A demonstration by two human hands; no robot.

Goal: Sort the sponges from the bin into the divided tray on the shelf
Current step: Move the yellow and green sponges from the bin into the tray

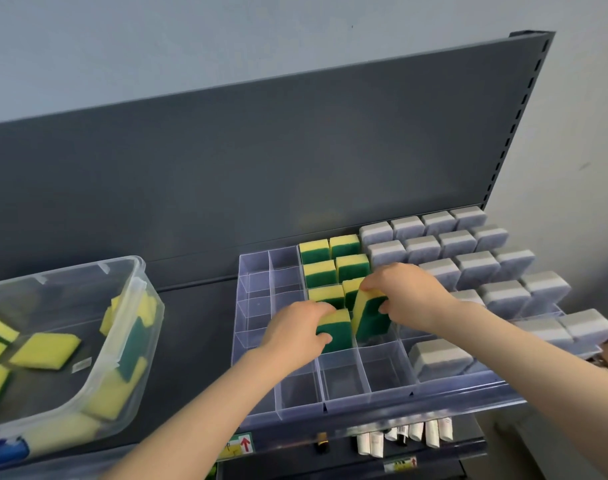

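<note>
Yellow-green sponges [318, 268]: upright in the divided tray [344, 379], frame centre.
Left hand [295, 332]: grips left sponge [337, 329], partly in a centre compartment.
Right hand [408, 294]: grips right sponge [371, 318], upright beside it.
Bin [136, 263]: lower left, loose sponges [46, 349] inside.

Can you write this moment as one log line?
left hand: grips left sponge | right hand: grips right sponge, tilted | divided tray: both at middle cells | bin: holds loose sponges
</note>
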